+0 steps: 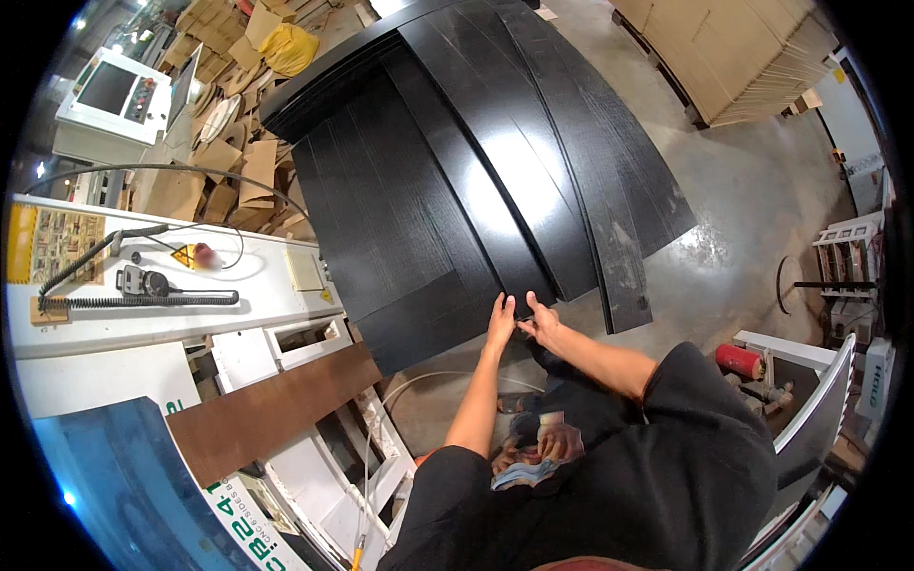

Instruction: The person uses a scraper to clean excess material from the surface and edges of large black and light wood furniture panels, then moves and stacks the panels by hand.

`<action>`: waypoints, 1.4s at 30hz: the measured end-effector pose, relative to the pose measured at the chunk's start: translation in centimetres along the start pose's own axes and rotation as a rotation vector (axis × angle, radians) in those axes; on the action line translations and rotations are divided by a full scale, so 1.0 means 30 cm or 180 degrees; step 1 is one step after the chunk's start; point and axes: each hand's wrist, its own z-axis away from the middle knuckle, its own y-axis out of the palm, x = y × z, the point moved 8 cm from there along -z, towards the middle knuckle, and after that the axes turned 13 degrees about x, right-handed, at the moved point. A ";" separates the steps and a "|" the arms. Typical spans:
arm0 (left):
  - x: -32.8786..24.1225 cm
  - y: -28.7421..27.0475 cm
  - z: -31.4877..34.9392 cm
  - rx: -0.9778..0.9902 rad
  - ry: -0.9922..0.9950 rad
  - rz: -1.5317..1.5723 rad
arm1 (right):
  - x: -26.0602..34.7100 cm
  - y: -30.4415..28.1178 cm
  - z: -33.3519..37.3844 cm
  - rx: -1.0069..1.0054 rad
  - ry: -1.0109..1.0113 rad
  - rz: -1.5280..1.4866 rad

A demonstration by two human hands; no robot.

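A stack of black wood-grain boards lies before me, several long strips overlapping on top. Both my hands are at the near end of a narrow glossy black board in the middle of the stack. My left hand is closed at its end, thumb uppermost. Just to the right, my right hand is closed at the same end, thumb on top and fingers curled beneath. The fingers' undersides are partly hidden. Another black strip lies to the right, its near end overhanging the boards below.
At left stands a white machine with a coiled cable, a handheld control and a brown board across its frame. Cardboard scraps lie behind it. A large carton sits on a pallet at far right. A red cylinder is near my right elbow.
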 end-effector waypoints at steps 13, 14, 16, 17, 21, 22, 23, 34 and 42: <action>0.155 0.077 0.009 0.0269 -0.0720 0.0447 | 0.107 -0.114 0.159 -0.0446 -0.1331 0.1498; 0.159 0.131 0.041 0.0624 -0.0988 0.1113 | 0.088 -0.148 0.124 -0.0472 -0.1314 0.1484; 0.112 0.173 0.083 0.0468 -0.0830 0.1561 | 0.044 -0.190 0.037 -0.0340 -0.1369 0.1260; 0.113 0.187 0.083 0.0295 -0.0614 0.2031 | 0.044 -0.205 0.024 -0.0346 -0.1354 0.1290; 0.050 0.162 0.063 -0.0175 -0.0107 0.2345 | 0.114 -0.226 0.062 -0.0767 -0.1165 0.2422; 0.078 0.165 0.056 -0.0245 -0.0154 0.2508 | 0.148 -0.193 0.122 -0.0698 -0.1239 0.2585; 0.071 0.165 0.057 -0.0244 -0.0120 0.2523 | 0.169 -0.182 0.139 -0.0654 -0.1320 0.2720; 0.052 0.017 0.052 0.0347 -0.0375 -0.0517 | 0.238 -0.137 0.189 -0.0532 -0.1496 0.3335; -0.048 0.078 0.066 -0.0155 0.0389 0.0268 | 0.179 -0.190 0.100 -0.0544 -0.1237 0.2965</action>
